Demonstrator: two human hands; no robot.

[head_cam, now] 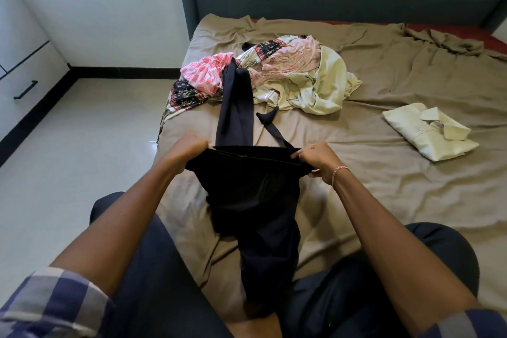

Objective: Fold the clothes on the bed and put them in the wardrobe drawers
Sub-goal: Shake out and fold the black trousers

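Head view. Person is sitting or kneeling at the edge of the bed [397,214], both forearms reaching forward.

Left hand [192,149]: fingers are curling tight around one end of the top band of a dark garment [255,200].
Right hand [319,160]: it is pinching the other end of that band, fingers bent over the edge.

The band is being held taut between the two hands. The rest of the dark garment is hanging below them, bunching down toward the person's lap. Dark strips are running from just beyond the hands up to the pile; I cannot tell whether they belong to the held piece.

Unfolded pile [288,74]: lying on the sheet well beyond both hands, pink, patterned and pale pieces tangled together.
Folded pale shirt [422,133]: lying flat on the bed, out past the right hand.
Wardrobe drawers [24,71]: standing far off beyond the left hand, across the floor, fronts closed as far as this view shows.

Judgement: the step in hand is opening out and squaring the dark garment before its first fold. Most of the task is remaining, with one piece folded and none in the drawers. The next move is likely calling for freeing the trailing cloth, laying it flat ahead of the hands, then bringing the two ends together.
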